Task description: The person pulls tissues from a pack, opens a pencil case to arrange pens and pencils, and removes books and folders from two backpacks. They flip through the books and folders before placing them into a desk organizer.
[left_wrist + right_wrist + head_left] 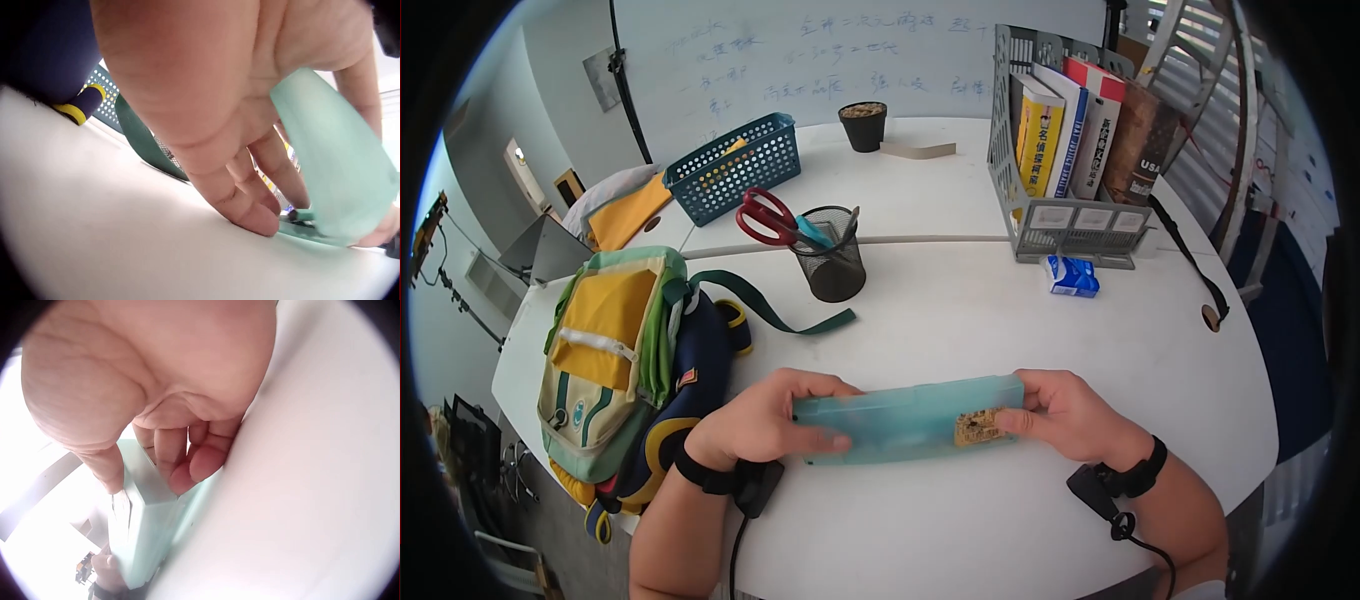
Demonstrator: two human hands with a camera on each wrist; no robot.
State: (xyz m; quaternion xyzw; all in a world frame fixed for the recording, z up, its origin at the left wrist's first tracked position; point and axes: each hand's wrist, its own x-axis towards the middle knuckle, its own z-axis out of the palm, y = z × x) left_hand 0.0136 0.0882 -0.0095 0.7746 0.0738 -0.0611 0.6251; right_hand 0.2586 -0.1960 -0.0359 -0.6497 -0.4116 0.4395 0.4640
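Note:
Both hands hold a long translucent teal plastic pencil case [895, 418] low over the near part of the table. My left hand [760, 422] grips its left end, thumb across the near face and fingers behind. At the other end my right hand [1078, 415] pinches it, with the thumb on a brown patterned sticker [975, 428]. In the right wrist view the fingers curl behind the case [147, 519], and a thin teal part shows beneath, near the tabletop. The left wrist view shows the case [334, 162] tilted, a teal edge under it by the fingertips.
A yellow-and-green backpack [605, 340] lies at the left, its dark green strap [785, 318] reaching inward. Further back stand a mesh pen cup [832, 270] with red scissors, a teal basket [735, 170], a potted plant [863, 128], a grey book rack [1080, 225] and a blue packet [1070, 276].

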